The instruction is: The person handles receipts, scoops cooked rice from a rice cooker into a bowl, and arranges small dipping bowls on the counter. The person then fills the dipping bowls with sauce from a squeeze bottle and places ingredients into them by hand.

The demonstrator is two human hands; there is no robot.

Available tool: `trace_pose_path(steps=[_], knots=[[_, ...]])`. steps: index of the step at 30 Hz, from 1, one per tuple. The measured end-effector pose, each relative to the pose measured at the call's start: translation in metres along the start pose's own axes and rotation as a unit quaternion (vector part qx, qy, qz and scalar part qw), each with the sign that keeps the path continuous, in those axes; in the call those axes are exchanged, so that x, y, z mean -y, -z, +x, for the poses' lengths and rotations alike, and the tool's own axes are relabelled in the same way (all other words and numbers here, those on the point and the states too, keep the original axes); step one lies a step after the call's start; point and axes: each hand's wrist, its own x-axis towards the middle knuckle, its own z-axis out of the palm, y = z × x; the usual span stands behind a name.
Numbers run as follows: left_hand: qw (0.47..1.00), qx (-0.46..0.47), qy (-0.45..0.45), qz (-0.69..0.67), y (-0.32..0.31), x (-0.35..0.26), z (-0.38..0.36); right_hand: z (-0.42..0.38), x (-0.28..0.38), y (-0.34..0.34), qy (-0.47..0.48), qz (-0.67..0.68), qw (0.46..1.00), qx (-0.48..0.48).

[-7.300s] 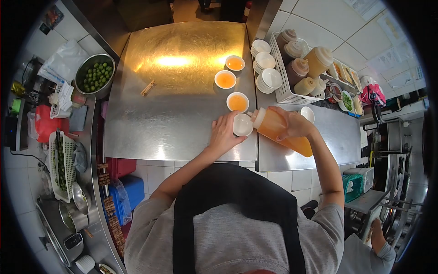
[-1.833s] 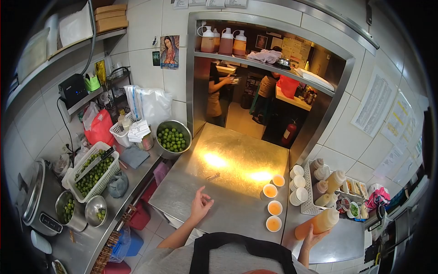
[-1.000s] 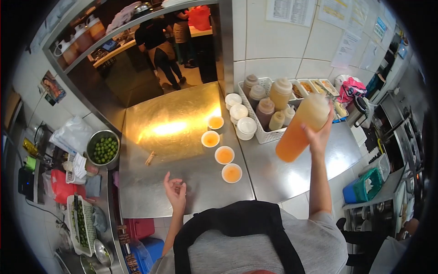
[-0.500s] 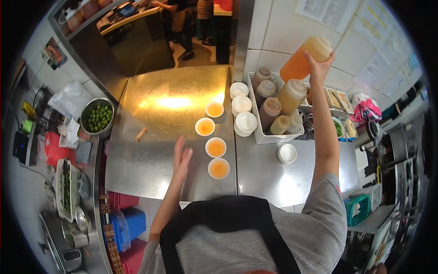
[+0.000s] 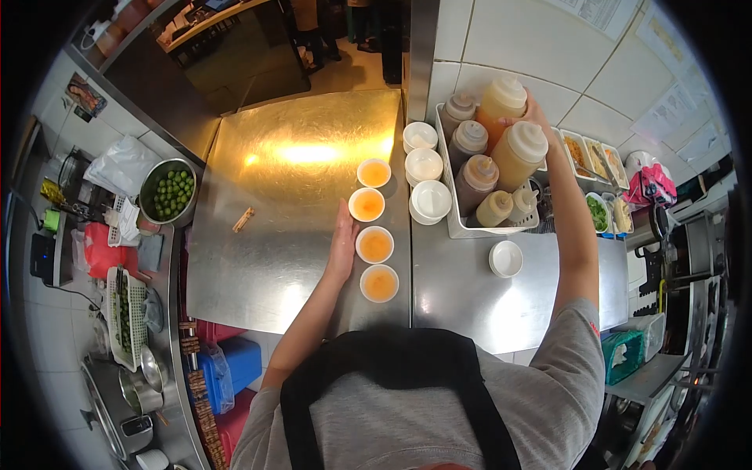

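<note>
My right hand is wrapped round a large squeeze bottle of orange sauce, which stands upright at the back of a white basket among several other bottles. My left hand is beside a column of small white cups of orange sauce, its fingers close to the left side of the second cup from the back. Whether it touches that cup I cannot tell, and its finger shape is partly hidden. Stacks of white cups stand between the column and the basket.
A single white cup sits in front of the basket. On the left are a metal pot of green fruit and small brown sticks. Food trays line the right side. People's legs show beyond the counter.
The orange sauce bottle has come down from its tilted, raised position into the basket, still in my right hand. My left hand has moved right, closer to the filled cups. The view has shifted slightly.
</note>
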Motion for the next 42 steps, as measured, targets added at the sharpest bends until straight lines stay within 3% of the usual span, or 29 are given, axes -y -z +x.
trace_pose_path(steps=[4, 7, 8, 10, 11, 12, 13, 14, 16, 17, 30, 34, 36, 38, 42], knots=[[1.0, 0.017, -0.012, -0.002, -0.006, 0.005, 0.004, -0.005, -0.002, -0.001, 0.007, 0.015, 1.0, -0.008], [0.998, 0.011, -0.033, -0.047, -0.013, 0.006, 0.008, -0.004, -0.006, 0.015, 0.004, 0.088, 0.991, 0.103], [0.998, 0.031, -0.029, -0.05, -0.012, 0.01, 0.008, -0.004, -0.009, 0.024, -0.003, 0.079, 0.993, 0.086], [0.999, 0.007, -0.033, -0.036, -0.008, 0.015, 0.01, -0.002, -0.012, 0.037, -0.096, 0.326, 0.937, 0.084], [0.999, 0.019, -0.031, -0.037, -0.006, 0.014, 0.008, 0.003, -0.017, 0.045, -0.097, 0.324, 0.939, 0.072], [0.999, -0.01, -0.035, -0.006, -0.004, 0.012, 0.006, 0.01, -0.021, 0.053, -0.169, 0.095, 0.974, 0.122], [0.998, -0.043, -0.04, 0.024, 0.0, 0.009, 0.004, 0.013, -0.025, 0.056, -0.231, -0.138, 0.948, 0.169], [0.998, -0.044, -0.04, 0.025, 0.003, 0.004, 0.003, 0.0, -0.03, 0.048, -0.231, -0.138, 0.948, 0.17], [0.995, -0.053, -0.061, 0.066, 0.014, -0.009, -0.008, -0.03, -0.041, 0.014, -0.225, 0.043, 0.973, 0.029], [0.993, -0.065, -0.069, 0.067, 0.019, -0.017, -0.014, -0.032, -0.052, 0.003, -0.232, 0.076, 0.97, 0.014], [0.96, -0.239, -0.111, 0.098, 0.085, -0.056, -0.1, -0.008, -0.135, 0.021, -0.304, 0.141, 0.937, -0.095], [0.956, -0.246, -0.123, 0.101, 0.104, -0.06, -0.114, -0.006, -0.083, 0.079, -0.241, 0.052, 0.969, -0.033], [0.955, -0.247, -0.128, 0.102, 0.114, -0.061, -0.117, -0.008, -0.027, 0.102, -0.206, 0.12, 0.969, -0.064], [0.952, -0.254, -0.136, 0.102, 0.124, -0.06, -0.121, -0.003, 0.023, 0.115, -0.182, 0.144, 0.972, -0.036], [0.957, -0.243, -0.131, 0.093, 0.137, -0.058, -0.124, -0.005, 0.123, 0.064, -0.155, 0.15, 0.976, 0.039]])
